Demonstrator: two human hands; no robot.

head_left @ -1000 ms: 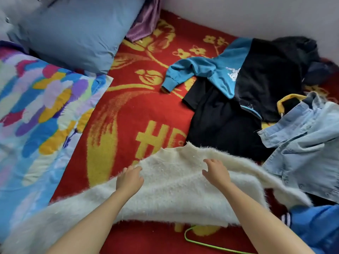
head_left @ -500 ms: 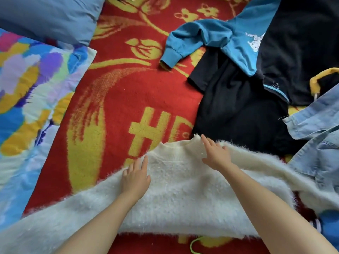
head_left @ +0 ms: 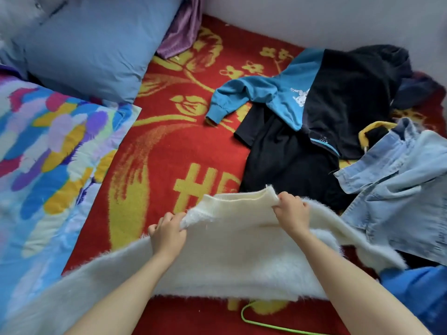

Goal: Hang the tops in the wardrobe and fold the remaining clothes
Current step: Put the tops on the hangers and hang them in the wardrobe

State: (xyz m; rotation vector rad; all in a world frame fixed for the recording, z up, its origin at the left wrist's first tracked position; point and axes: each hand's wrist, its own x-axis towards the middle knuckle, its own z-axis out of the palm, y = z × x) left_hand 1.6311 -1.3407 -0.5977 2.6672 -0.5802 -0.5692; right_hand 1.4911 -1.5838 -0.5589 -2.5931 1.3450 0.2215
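A fluffy white sweater (head_left: 237,264) lies spread across the red and yellow blanket (head_left: 169,151) in front of me. My left hand (head_left: 167,234) grips its left shoulder by the collar. My right hand (head_left: 291,211) grips the right side of the collar, and the neck edge is lifted off the blanket. A thin green hanger (head_left: 256,322) pokes out from under the sweater's hem. Behind lie a blue and black top (head_left: 302,97), a black garment (head_left: 285,165) and a light denim shirt (head_left: 401,192). A yellow hanger (head_left: 370,130) shows between them.
A blue pillow (head_left: 92,49) and a multicoloured quilt (head_left: 46,160) fill the left side. Purple cloth (head_left: 183,30) sits by the wall at the back. A bright blue garment (head_left: 420,293) lies at the lower right.
Both hands went from resting flat on the sweater to gripping its collar and lifting the neck edge. The camera tilted down and then back up.
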